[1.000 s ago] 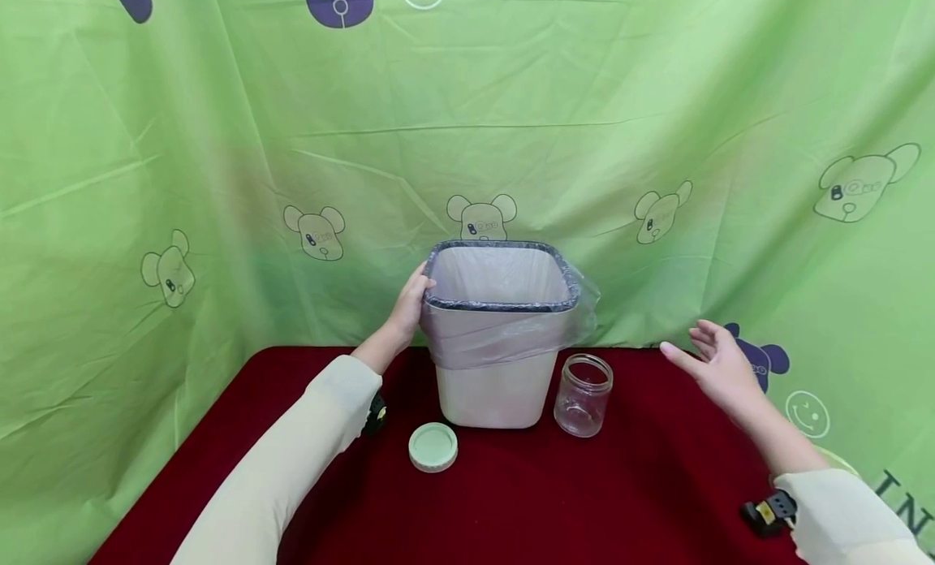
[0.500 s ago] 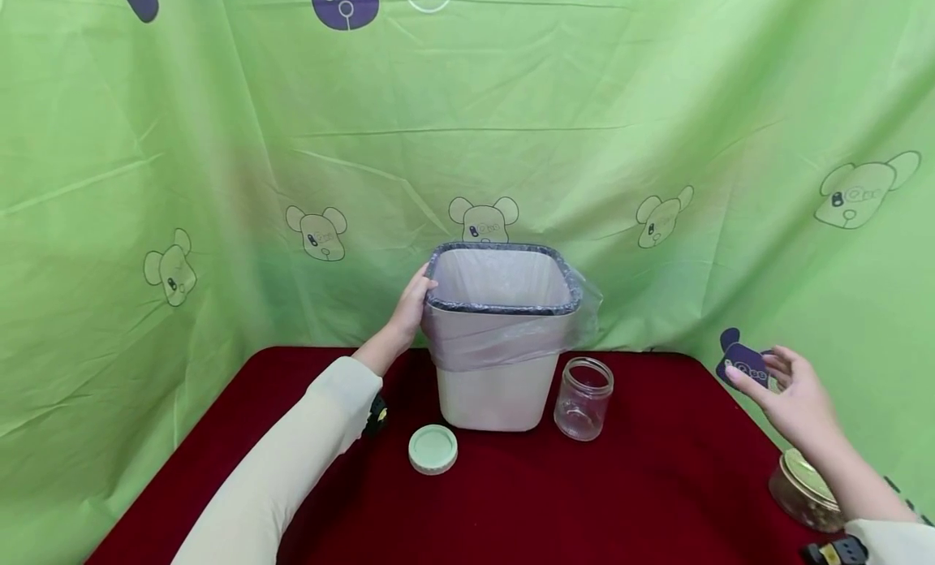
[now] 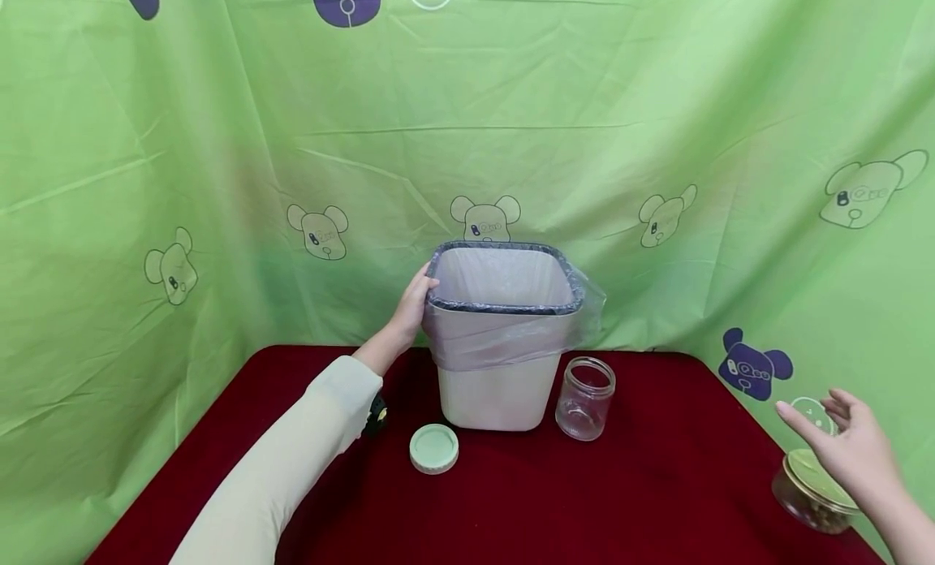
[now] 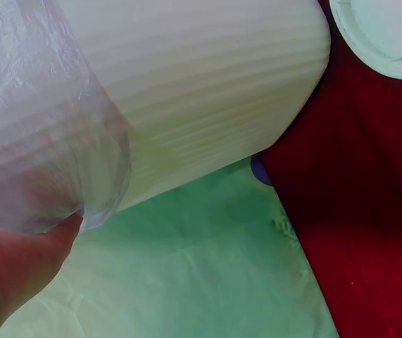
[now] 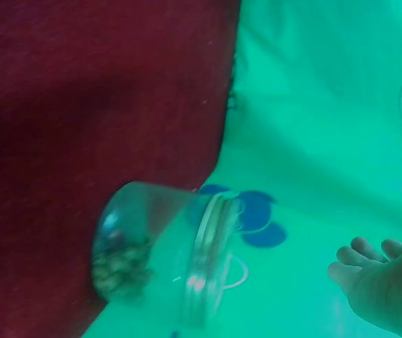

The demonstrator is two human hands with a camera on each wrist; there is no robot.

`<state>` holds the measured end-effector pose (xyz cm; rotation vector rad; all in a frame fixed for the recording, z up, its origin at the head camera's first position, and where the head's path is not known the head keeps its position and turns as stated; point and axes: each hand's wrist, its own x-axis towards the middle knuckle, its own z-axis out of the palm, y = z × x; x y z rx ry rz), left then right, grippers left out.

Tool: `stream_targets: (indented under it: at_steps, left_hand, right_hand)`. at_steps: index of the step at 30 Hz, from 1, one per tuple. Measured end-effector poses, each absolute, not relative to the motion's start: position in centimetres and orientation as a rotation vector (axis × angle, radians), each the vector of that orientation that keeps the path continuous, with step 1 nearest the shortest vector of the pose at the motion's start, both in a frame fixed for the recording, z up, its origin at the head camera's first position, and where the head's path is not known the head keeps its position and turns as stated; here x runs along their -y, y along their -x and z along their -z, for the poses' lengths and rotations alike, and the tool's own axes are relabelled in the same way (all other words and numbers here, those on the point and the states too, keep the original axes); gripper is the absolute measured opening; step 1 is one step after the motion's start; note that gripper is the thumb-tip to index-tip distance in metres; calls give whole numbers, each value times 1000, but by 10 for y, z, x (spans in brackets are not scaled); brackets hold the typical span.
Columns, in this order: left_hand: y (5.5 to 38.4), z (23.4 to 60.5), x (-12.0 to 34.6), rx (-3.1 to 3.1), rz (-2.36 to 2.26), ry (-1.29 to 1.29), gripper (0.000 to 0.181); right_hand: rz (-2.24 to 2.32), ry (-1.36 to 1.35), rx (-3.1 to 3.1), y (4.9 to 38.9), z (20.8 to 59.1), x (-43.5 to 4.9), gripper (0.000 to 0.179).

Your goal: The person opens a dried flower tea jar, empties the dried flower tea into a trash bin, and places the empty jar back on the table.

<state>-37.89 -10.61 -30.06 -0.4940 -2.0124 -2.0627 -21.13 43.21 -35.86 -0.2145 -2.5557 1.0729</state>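
A cream trash can (image 3: 497,394), lined with a translucent plastic bag (image 3: 504,338), stands at the table's far middle. My left hand (image 3: 407,313) holds its left side up by the rim, over the folded-down bag; the bag partly covers the fingers in the left wrist view. Over on the right, my right hand (image 3: 850,439) is in the air with fingers loosely bent and nothing in them. Just below it is a clear jar (image 3: 811,500) with a gold-edged lid and small brownish pieces at its bottom, also seen in the right wrist view (image 5: 144,246).
An open glass jar (image 3: 585,403) stands right of the trash can. In front of the can lies a pale green round lid (image 3: 434,449). Dark red cloth (image 3: 555,508) covers the table, and a green printed curtain (image 3: 584,127) hangs behind and along both sides.
My right hand has moved right and toward me, from beyond the open glass jar to above the lidded jar, which has come into view. The left hand stays at the trash can.
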Motion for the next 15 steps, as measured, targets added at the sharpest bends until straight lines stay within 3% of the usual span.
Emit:
stream_targets:
  at_steps: [15]
  left_hand:
    - [376,299,106,2009,2063,493,64]
  right_hand:
    - [-1094,446,2533,196,389,-460,103]
